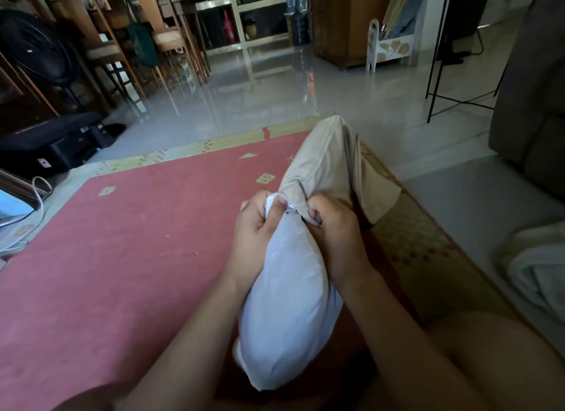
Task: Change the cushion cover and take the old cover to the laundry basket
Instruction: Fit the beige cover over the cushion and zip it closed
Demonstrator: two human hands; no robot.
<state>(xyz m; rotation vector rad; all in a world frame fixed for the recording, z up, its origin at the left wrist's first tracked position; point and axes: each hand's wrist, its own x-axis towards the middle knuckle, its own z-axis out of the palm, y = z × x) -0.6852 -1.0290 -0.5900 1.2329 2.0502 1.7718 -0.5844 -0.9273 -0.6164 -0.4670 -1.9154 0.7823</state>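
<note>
The plump white cushion insert (287, 303) is held over the red patterned rug (137, 227), mostly bare. Its far end is clamped by curled fingers of the left hand (253, 227); the beige fabric cover (321, 159), at its mouth there, is gripped by the right hand (336, 230). The swap is judged unfinished; no laundry basket shows.

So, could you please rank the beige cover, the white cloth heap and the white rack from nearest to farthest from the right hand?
1. Beige cover: gripped by the right hand.
2. White cloth heap: on the floor, right side.
3. White rack: far across the room.
</note>
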